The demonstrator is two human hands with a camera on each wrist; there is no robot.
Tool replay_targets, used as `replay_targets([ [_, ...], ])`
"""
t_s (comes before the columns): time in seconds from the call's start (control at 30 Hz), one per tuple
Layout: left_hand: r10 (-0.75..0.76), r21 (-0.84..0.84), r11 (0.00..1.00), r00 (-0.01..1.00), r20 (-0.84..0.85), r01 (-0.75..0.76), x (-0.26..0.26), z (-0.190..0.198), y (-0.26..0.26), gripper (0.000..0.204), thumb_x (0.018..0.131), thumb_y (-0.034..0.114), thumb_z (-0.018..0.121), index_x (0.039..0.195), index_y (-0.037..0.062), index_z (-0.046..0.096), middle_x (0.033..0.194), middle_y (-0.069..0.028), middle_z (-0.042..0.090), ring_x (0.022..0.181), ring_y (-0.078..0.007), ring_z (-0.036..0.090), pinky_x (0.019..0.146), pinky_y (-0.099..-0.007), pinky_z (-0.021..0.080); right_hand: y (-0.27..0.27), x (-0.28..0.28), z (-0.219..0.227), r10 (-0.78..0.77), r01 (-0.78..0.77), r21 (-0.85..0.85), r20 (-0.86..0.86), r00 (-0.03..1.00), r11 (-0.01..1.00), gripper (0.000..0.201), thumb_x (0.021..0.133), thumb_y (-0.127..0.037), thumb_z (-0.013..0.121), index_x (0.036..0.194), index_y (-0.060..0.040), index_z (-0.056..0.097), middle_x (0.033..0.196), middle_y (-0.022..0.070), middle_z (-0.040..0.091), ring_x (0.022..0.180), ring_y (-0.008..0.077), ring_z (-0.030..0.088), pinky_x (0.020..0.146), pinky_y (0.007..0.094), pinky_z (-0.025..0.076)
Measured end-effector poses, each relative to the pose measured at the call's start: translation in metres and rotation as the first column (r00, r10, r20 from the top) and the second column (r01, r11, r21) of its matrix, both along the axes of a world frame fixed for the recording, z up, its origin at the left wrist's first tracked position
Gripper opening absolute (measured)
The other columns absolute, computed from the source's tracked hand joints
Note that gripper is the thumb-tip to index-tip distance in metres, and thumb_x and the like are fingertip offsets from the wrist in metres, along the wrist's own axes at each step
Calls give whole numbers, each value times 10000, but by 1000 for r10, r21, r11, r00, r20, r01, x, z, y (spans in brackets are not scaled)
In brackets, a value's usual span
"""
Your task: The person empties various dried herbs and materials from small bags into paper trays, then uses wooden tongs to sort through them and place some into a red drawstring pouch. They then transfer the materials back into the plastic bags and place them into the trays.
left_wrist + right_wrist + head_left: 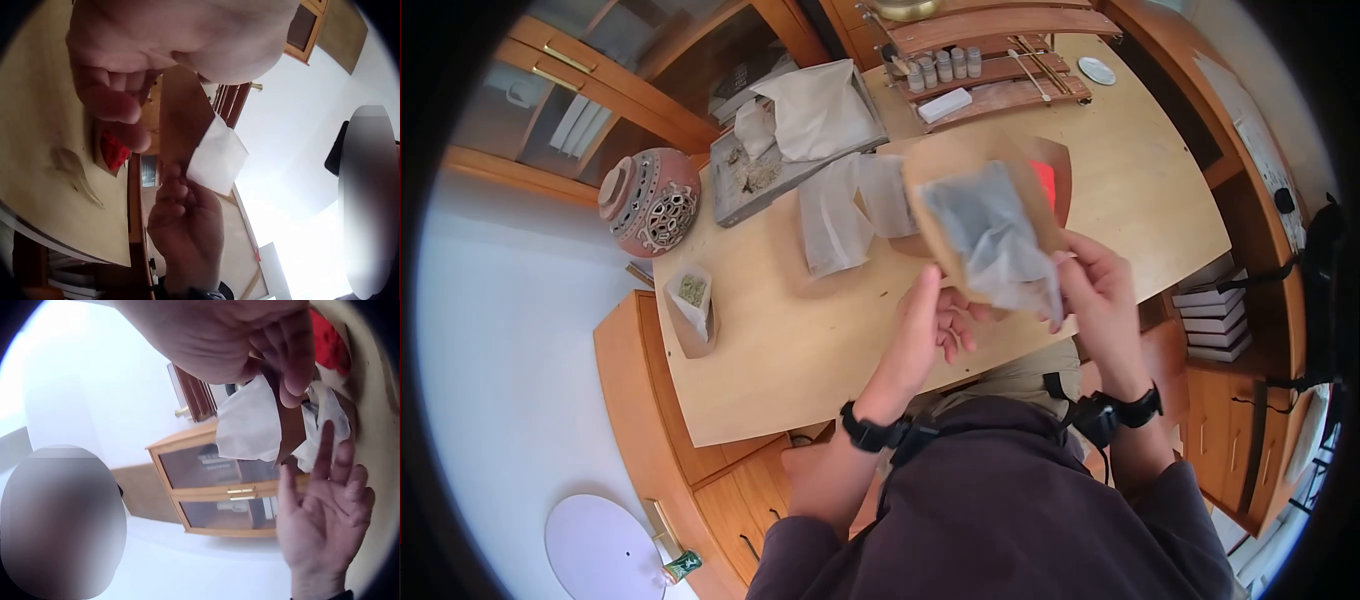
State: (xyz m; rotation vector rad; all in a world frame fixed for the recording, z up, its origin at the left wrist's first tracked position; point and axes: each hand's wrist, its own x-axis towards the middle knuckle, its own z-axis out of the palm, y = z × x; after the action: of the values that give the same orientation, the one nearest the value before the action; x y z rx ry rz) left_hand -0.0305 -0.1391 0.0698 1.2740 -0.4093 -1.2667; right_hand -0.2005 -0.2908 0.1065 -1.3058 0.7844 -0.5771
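Observation:
Above the near part of the table, my right hand pinches a sheet of brown paper at its edge, together with a crumpled translucent white sheet lying over it. My left hand is just below the paper, thumb near its lower edge. In the right wrist view the left palm faces up with fingers spread loosely. Behind the held paper, something red sits on another brown sheet. More translucent white paper lies to the left. A small white paper with green dried bits stands farther left.
A grey tray with white paper and dry crumbs lies at the back left, beside a patterned round pot. At the back, a wooden rack carries small jars and thin tools. A wooden cabinet borders the table.

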Motion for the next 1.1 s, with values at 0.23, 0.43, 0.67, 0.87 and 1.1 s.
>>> replay_targets([
  [0.23, 445, -10, 894, 884, 144, -448, 6, 2, 88, 418, 1124, 380, 410, 1223, 4, 562, 957, -161, 710, 704, -205, 664, 564, -313, 496, 74, 82, -8, 368, -368, 0, 11, 930, 930, 436, 1068, -164, 618, 1413, 90, 542, 825, 100, 717, 640, 112, 682, 543, 290, 535],
  [0.43, 661, -36, 734, 699, 273, -679, 62, 1, 163, 261, 1075, 202, 440, 1227, 16, 541, 935, -148, 708, 709, -197, 672, 568, -309, 501, 66, 108, -30, 341, -455, -459, -313, 886, 763, 430, 995, -174, 694, 1342, 53, 578, 824, 170, 736, 641, 313, 708, 593, 416, 550],
  [0.67, 653, 113, 706, 705, 276, -699, 90, -20, 205, 254, 1052, 138, 471, 1273, 45, 557, 941, -103, 722, 691, -146, 664, 540, -256, 480, 22, 90, -44, -192, -244, -772, -426, 884, 587, 398, 987, -189, 693, 1321, 2, 589, 773, 158, 707, 684, 378, 706, 604, 483, 549],
  [0.87, 642, 90, 720, 710, 290, -688, 99, -31, 192, 323, 1100, 218, 488, 1379, 65, 540, 999, -108, 740, 675, -132, 658, 524, -245, 465, 17, 95, -62, -245, -258, -767, -472, 847, 587, 450, 988, -164, 684, 1381, 12, 552, 771, 249, 694, 711, 445, 698, 618, 529, 545],
  [1.1, 750, 90, 630, 634, 187, -771, 106, -30, 189, 451, 1134, 403, 418, 1409, 60, 522, 1081, -142, 746, 688, -183, 676, 531, -279, 480, 19, 108, -66, -172, -138, -718, -340, 925, 682, 495, 983, -101, 657, 1432, 37, 501, 778, 295, 674, 717, 475, 685, 630, 536, 540],
])
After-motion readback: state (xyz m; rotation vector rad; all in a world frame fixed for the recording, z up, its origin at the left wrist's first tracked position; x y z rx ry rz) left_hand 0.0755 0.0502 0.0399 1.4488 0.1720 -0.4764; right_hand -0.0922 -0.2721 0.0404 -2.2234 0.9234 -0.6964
